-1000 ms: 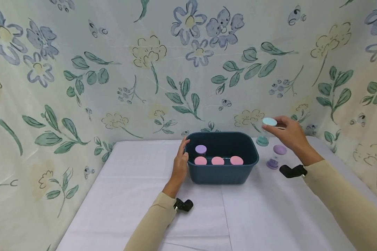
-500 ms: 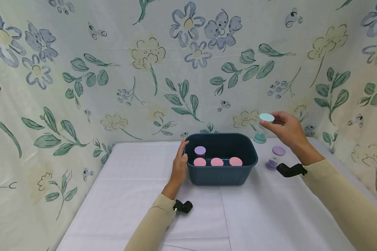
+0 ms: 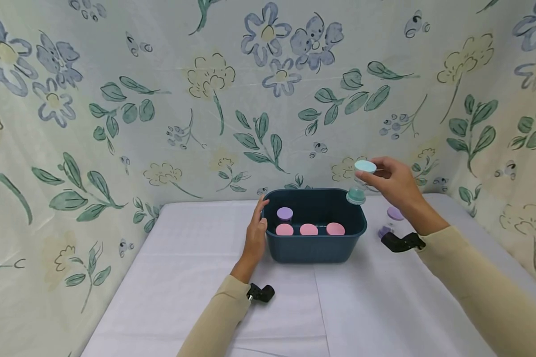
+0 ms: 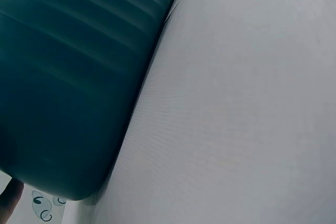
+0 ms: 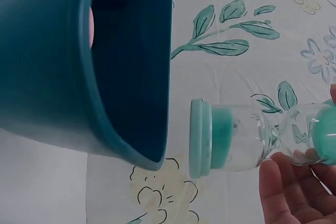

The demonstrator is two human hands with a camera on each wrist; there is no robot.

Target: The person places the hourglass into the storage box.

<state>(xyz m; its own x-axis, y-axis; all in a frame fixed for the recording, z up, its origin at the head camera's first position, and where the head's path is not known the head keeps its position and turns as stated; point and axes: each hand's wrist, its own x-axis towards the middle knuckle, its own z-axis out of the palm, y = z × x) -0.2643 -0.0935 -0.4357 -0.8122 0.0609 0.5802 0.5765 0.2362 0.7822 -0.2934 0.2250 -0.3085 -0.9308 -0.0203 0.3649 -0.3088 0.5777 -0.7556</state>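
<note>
My right hand (image 3: 395,183) pinches a mint-capped sand timer (image 3: 365,166) by its upper end, holding it upright over the right rim of a dark teal bin (image 3: 314,250). In the right wrist view the timer's clear waist and green sand (image 5: 222,136) show, with its lower cap apart from the bin's rim. My left hand (image 3: 254,237) rests against the bin's left side, its fingers extended up to the rim. Inside the bin stand a purple-capped timer (image 3: 285,214) and 3 pink-capped ones (image 3: 309,229); their lower parts are mostly hidden.
Another purple sand timer (image 3: 395,213) stands on the white-covered table (image 3: 196,277) right of the bin, partly behind my right wrist. A floral cloth (image 3: 161,124) hangs close behind the bin and along both sides.
My right hand has carried the mint sand timer up off the table and leftward to the bin's right rim. The left hand and the bin stay in place.
</note>
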